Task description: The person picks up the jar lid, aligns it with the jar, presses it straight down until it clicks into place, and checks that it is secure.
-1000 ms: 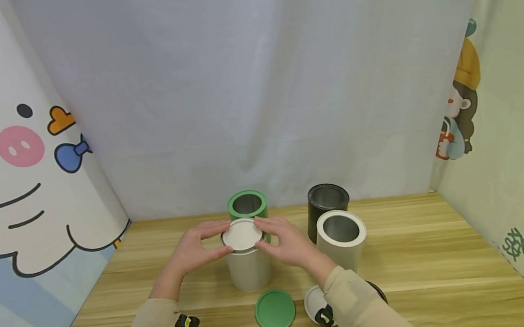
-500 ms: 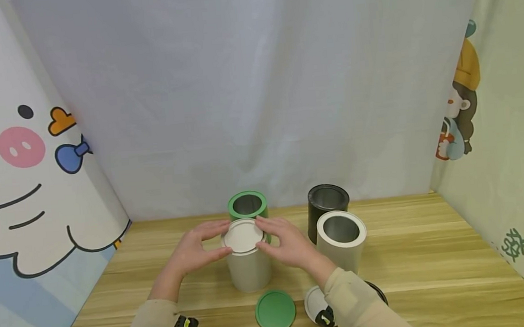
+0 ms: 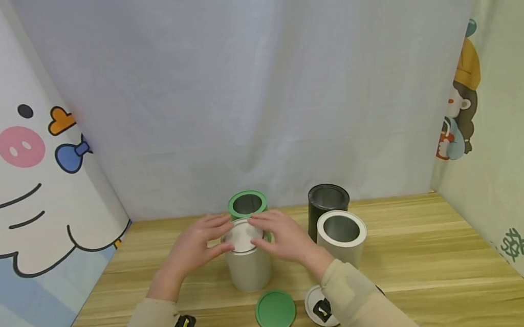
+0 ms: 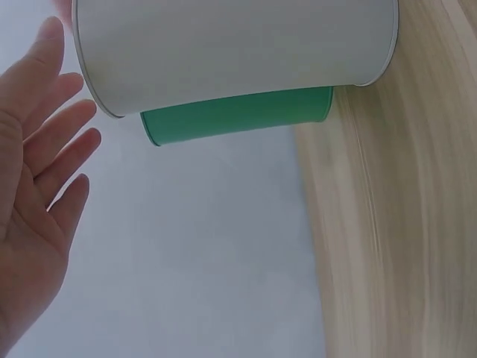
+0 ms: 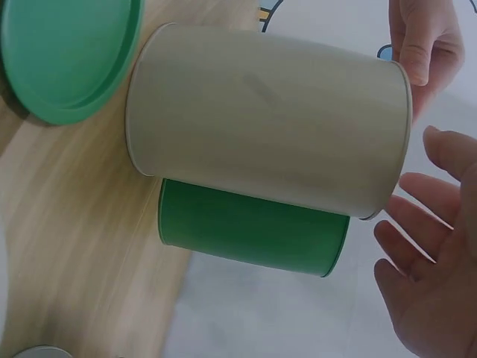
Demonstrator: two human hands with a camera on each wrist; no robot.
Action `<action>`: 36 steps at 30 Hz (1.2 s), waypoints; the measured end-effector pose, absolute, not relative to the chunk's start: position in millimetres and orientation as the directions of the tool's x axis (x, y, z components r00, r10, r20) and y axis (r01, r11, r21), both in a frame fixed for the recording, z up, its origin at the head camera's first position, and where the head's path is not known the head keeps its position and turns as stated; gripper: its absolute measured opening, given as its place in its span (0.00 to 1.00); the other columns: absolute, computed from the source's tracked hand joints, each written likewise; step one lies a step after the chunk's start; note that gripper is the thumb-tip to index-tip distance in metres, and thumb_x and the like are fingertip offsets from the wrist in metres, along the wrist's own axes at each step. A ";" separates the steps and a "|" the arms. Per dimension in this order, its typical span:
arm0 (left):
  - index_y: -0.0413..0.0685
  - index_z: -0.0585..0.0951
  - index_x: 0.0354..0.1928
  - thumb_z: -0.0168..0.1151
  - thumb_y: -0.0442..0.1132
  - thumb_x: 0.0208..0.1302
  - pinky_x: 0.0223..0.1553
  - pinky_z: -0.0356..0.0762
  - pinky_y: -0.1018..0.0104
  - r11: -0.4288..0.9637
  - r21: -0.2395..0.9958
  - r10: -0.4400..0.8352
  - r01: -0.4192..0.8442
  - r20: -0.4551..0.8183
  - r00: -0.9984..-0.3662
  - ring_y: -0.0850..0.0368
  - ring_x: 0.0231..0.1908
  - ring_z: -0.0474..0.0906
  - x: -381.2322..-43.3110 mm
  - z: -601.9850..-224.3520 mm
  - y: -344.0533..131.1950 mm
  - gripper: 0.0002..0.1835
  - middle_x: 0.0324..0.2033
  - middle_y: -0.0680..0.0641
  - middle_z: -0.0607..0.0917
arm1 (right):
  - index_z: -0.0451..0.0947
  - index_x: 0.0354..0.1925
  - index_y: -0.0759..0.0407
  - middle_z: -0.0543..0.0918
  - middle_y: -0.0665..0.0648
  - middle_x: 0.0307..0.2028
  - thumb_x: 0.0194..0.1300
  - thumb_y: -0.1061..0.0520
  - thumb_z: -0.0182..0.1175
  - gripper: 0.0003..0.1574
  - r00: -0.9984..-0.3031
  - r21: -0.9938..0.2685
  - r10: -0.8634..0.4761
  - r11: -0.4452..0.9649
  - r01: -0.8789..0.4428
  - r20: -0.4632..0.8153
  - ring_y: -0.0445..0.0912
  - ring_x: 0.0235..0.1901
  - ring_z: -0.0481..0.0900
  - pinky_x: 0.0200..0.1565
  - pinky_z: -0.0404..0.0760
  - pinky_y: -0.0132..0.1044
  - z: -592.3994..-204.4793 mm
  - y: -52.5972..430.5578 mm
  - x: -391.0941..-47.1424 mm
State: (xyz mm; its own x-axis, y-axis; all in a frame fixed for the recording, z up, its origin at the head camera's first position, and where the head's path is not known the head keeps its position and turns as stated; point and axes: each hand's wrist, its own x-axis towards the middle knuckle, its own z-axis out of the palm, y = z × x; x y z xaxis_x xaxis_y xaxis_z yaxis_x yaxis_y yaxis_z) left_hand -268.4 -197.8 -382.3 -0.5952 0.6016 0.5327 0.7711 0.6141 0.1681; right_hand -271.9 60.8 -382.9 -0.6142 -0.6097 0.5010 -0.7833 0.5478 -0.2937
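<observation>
A white can (image 3: 249, 273) stands upright near the middle of the table, with a white lid (image 3: 241, 234) lying on its top. My left hand (image 3: 198, 244) rests its fingertips on the lid's left side. From the right, my right hand (image 3: 287, 235) touches the same lid with thumb and fingers extended. In the left wrist view the left hand's fingers (image 4: 67, 153) are spread and only loosely bent by the can's upper edge. The right wrist view has the right hand's fingers (image 5: 417, 224) in a similar pose near that edge.
An open green can (image 3: 233, 209) stands right behind the white one. To the right are an open black can (image 3: 313, 218) and another open white can (image 3: 338, 255). In front lie a green lid (image 3: 275, 311) and a white lid (image 3: 311, 301); a dark edge shows past the right sleeve.
Both hands have shifted inward from the lid's edges onto its top. The lid's dark gap at the rim, seen a second ago, no longer shows. The cans have stayed put.
</observation>
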 end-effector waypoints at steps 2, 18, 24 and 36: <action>0.39 0.82 0.58 0.75 0.45 0.54 0.60 0.72 0.42 0.624 0.153 0.612 0.766 0.513 -0.601 0.39 0.61 0.73 -267.7 -380.1 -196.6 0.29 0.60 0.39 0.79 | 0.78 0.61 0.64 0.78 0.61 0.61 0.66 0.51 0.65 0.29 -0.627 -0.284 -0.616 0.566 -0.773 0.478 0.56 0.60 0.74 0.62 0.71 0.48 -380.7 60.1 -271.3; 0.40 0.85 0.54 0.71 0.44 0.61 0.60 0.72 0.44 0.615 0.128 0.693 0.778 0.384 -0.610 0.39 0.59 0.75 -270.2 -373.5 -191.1 0.22 0.58 0.40 0.81 | 0.80 0.59 0.63 0.79 0.60 0.60 0.68 0.50 0.64 0.26 -0.663 -0.266 -0.645 0.610 -0.746 0.381 0.56 0.60 0.74 0.62 0.72 0.48 -377.7 56.5 -269.6; 0.39 0.83 0.55 0.69 0.45 0.63 0.59 0.74 0.46 0.624 0.150 0.698 0.767 0.336 -0.633 0.40 0.59 0.76 -270.3 -371.0 -191.6 0.23 0.58 0.40 0.80 | 0.79 0.59 0.64 0.79 0.60 0.61 0.68 0.51 0.64 0.27 -0.674 -0.283 -0.642 0.613 -0.738 0.366 0.57 0.61 0.74 0.62 0.72 0.49 -375.8 55.6 -268.0; 0.36 0.81 0.57 0.65 0.46 0.67 0.60 0.72 0.45 0.626 0.183 0.706 0.758 0.280 -0.651 0.39 0.60 0.75 -270.3 -368.3 -190.7 0.24 0.60 0.38 0.79 | 0.78 0.60 0.65 0.78 0.61 0.61 0.68 0.51 0.64 0.28 -0.690 -0.308 -0.636 0.617 -0.724 0.347 0.57 0.61 0.73 0.64 0.70 0.49 -379.1 55.3 -270.1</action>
